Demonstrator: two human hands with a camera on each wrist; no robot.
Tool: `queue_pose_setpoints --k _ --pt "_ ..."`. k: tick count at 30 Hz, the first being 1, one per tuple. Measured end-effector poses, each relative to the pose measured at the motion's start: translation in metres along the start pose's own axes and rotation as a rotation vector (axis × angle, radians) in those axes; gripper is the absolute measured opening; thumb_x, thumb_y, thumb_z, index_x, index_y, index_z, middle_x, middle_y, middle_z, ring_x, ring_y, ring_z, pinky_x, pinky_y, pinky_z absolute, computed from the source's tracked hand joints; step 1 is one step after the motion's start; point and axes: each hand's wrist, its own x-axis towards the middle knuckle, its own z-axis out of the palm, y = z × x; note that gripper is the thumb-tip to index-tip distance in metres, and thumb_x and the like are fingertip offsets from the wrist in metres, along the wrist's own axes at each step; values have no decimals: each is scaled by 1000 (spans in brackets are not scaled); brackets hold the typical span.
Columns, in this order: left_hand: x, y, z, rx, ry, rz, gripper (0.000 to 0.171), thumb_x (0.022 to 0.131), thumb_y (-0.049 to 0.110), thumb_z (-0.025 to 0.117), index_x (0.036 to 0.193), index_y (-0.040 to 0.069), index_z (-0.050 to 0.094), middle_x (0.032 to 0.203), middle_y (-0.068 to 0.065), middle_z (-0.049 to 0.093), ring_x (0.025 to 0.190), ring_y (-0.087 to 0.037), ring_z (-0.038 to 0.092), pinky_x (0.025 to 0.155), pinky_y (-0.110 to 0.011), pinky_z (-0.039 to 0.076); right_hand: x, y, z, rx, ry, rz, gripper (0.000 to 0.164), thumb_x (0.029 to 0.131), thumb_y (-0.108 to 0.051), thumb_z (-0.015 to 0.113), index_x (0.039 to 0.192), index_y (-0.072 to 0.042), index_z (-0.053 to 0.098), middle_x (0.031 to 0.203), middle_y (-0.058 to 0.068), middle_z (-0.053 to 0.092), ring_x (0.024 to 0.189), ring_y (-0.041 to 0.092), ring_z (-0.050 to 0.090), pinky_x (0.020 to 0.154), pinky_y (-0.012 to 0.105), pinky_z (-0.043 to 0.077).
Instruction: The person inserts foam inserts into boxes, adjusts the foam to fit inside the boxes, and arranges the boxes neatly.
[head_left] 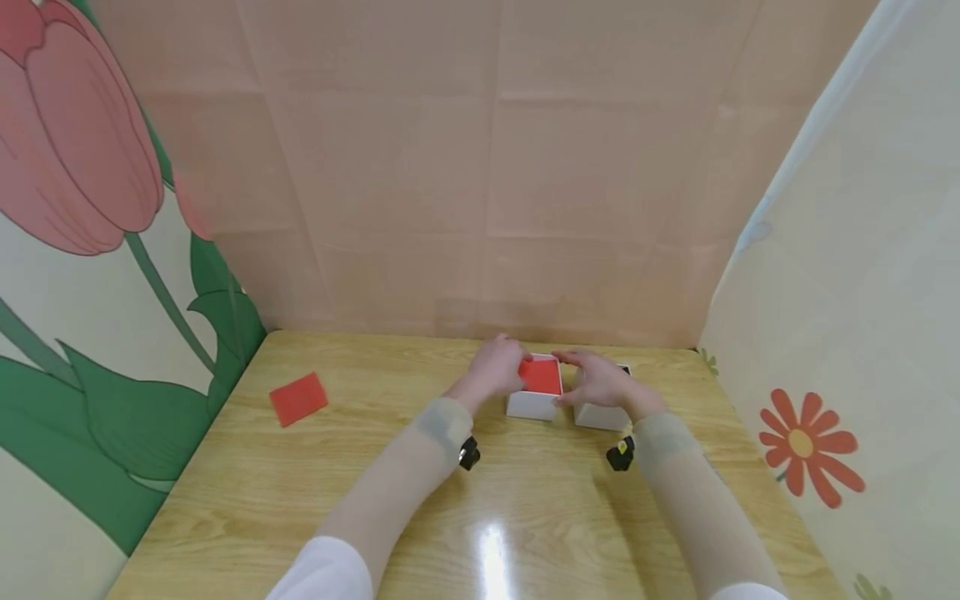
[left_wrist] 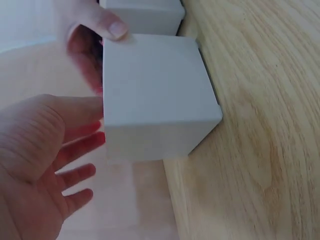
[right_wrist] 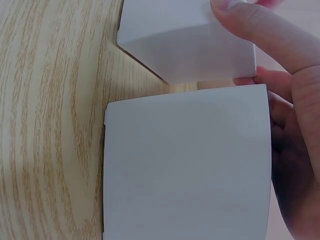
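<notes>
A white box (head_left: 534, 406) with a red piece (head_left: 542, 377) filling its top stands near the back of the table. At its left rim is my left hand (head_left: 498, 367); in the left wrist view its fingers (left_wrist: 77, 145) are spread rather straight, thumb tip at the box's open side. My right hand (head_left: 600, 382) holds the same box at its right side. In the right wrist view the thumb (right_wrist: 260, 25) presses its front face, with fingers behind. Close on the right stands a second white box (head_left: 600, 417), partly under my right hand.
A flat red rectangular piece (head_left: 298, 398) lies on the wooden table (head_left: 337, 467) at the left. A plain brown backdrop (head_left: 480, 208) rises behind the table, and flower-printed sheets (head_left: 847, 275) flank it at both sides.
</notes>
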Motion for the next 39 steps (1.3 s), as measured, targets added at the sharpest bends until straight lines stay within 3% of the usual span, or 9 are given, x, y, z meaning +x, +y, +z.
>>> queue_pose_setpoints --k 4,9,12,27,39 --pt "2 8 0 -52 21 47 43 96 35 81 135 19 77 128 3 74 124 -18 57 98 -34 51 0 2 0 -20 10 -16 106 77 -51 96 164 -17 46 163 16 47 137 39 53 114 64 40" --pt "9 13 10 -92 16 94 38 96 35 82 131 20 79 108 5 74 99 -14 58 76 -27 50 0 1 0 -15 11 -25 105 78 -50 95 164 -15 46 163 17 46 139 40 52 113 64 41" --pt "13 16 17 -95 -1 111 30 96 35 83 122 20 80 98 6 72 89 -12 58 70 -25 47 -2 0 -1 -4 5 -19 105 78 -48 96 164 -15 46 164 16 46 142 39 50 114 65 40" --pt "20 23 20 -101 -25 72 13 95 34 83 98 22 78 82 8 62 80 -12 58 67 -27 46 -5 1 -2 -26 14 -47 103 81 -52 93 164 -13 46 163 19 47 148 44 44 115 66 38" --pt "21 27 18 -62 -81 97 11 100 36 79 102 26 83 98 11 70 93 -10 63 79 -29 54 -8 0 -3 6 7 -34 106 80 -54 93 165 -13 44 164 19 44 134 39 54 114 67 38"
